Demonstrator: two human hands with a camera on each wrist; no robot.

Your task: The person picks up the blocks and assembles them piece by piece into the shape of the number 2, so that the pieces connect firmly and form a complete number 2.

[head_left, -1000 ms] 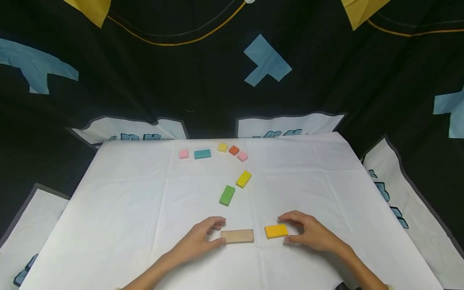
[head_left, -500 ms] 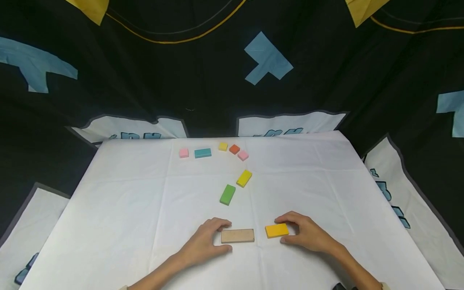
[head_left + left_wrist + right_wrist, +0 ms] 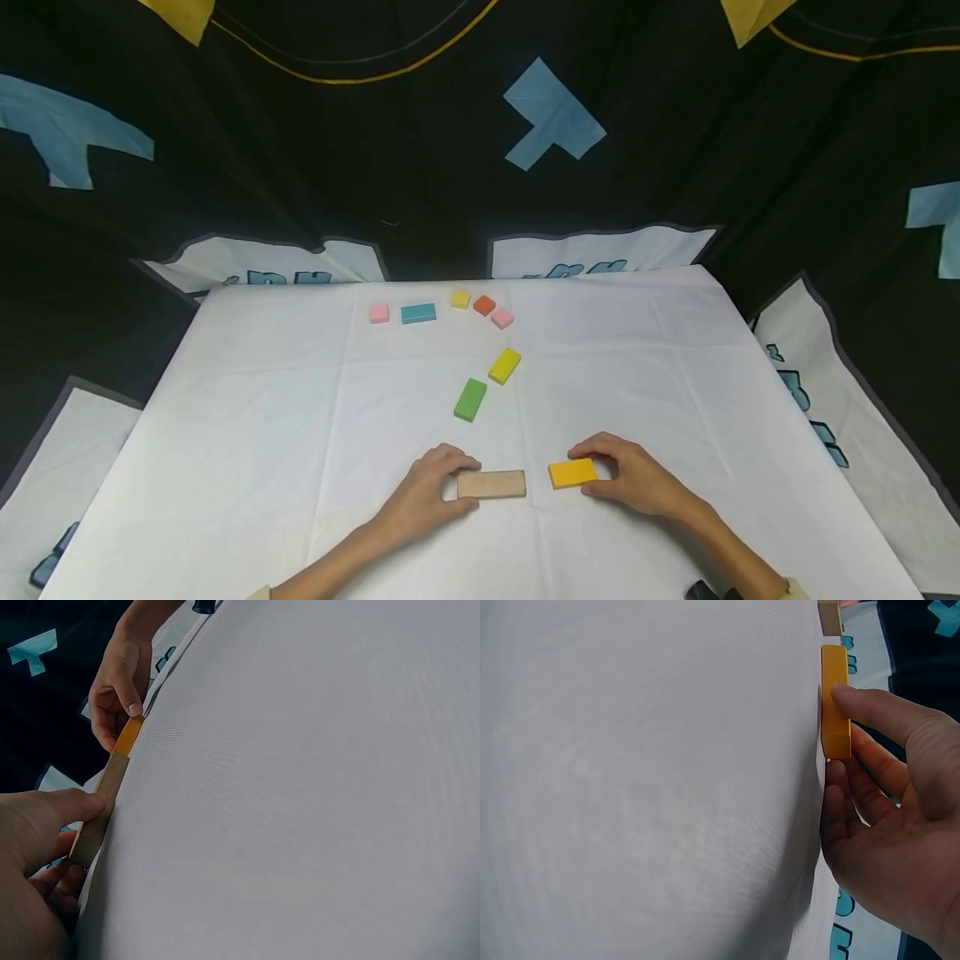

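In the head view, my left hand [image 3: 423, 496] pinches the left end of a plain wooden block [image 3: 492, 484], forefinger at its far side and thumb at its near side. The left wrist view shows that thumb on the wooden block [image 3: 100, 814]. To the right, my right hand [image 3: 637, 475] holds an orange-yellow block [image 3: 572, 473] by its right end between thumb and fingers. The thumb lies against the orange-yellow block [image 3: 836, 709] in the right wrist view. Both blocks lie flat on the white cloth, with a small gap between them.
Beyond the hands lie a green block [image 3: 470, 400] and a yellow block [image 3: 505, 366]. Near the far edge are a teal block [image 3: 418, 313], a red block [image 3: 483, 305], a small yellow block [image 3: 461, 299] and two pink blocks [image 3: 378, 313]. A white cloth [image 3: 247, 433] covers the table.
My left hand has moved right along the wooden block, and its thumb and forefinger have come together on its sides. My right hand has edged left and now grips the orange-yellow block.
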